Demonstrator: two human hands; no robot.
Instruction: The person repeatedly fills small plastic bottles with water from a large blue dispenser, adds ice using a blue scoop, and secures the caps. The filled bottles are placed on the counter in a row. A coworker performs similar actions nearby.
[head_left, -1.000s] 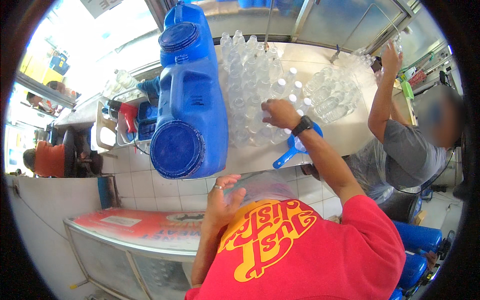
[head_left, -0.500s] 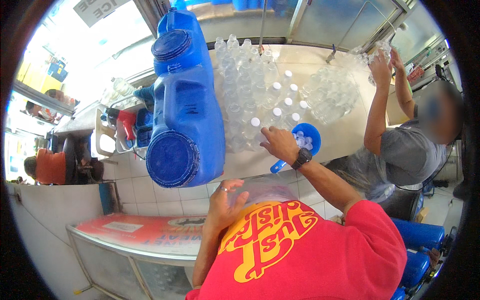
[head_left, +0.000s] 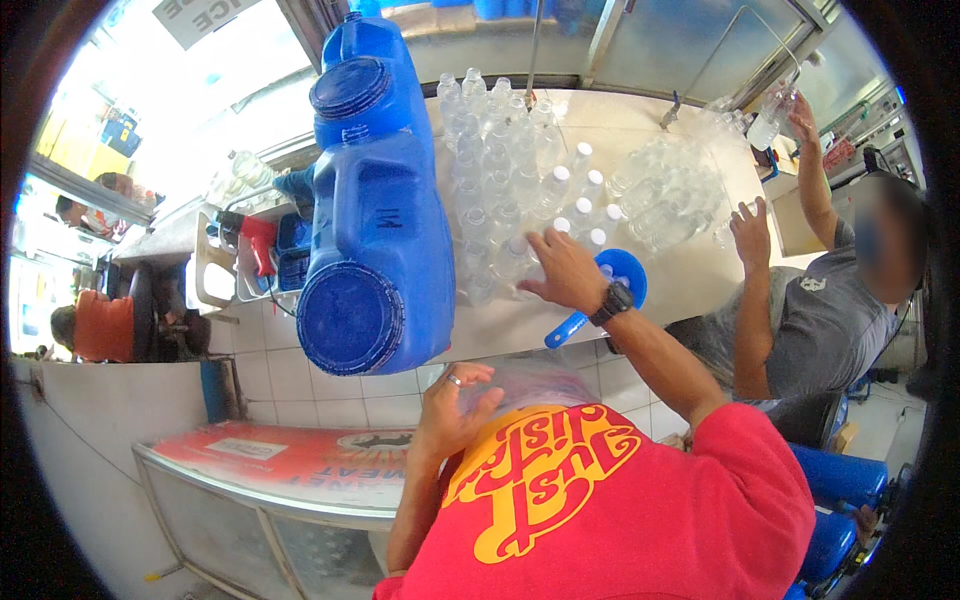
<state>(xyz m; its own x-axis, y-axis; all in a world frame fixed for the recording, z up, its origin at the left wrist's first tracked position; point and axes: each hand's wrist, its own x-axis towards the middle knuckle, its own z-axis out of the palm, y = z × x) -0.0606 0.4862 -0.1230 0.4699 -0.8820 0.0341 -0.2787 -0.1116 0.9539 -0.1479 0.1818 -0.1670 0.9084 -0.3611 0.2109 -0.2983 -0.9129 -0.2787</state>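
Note:
My right hand [head_left: 568, 272], with a black watch at the wrist, reaches over the tiled counter. Its fingers and thumb are bent around the side of a white-capped clear bottle [head_left: 518, 244] at the near edge of the bottle group. Several capped bottles [head_left: 556, 185] stand just beyond it, and rows of uncapped bottles [head_left: 470, 135] stretch back to the left. Beside my right wrist sits a blue dipper [head_left: 634, 272] with pale caps inside, its handle toward me. Before my chest I hold up my left hand [head_left: 455, 405], fingers loosely curled, thumb apart, nothing visible in it.
A large blue water container [head_left: 380, 220] stands left of the bottles. More clear bottles [head_left: 665, 190] lie in a cluster at right. A co-worker in grey [head_left: 830, 330] handles a clear bottle [head_left: 768, 120] there. Behind my left arm is a red-topped freezer [head_left: 290, 460].
My right hand has shifted slightly, its fingers now closer around the capped bottle. The co-worker's hands have moved apart, one raised with a bottle. My left hand stays almost still.

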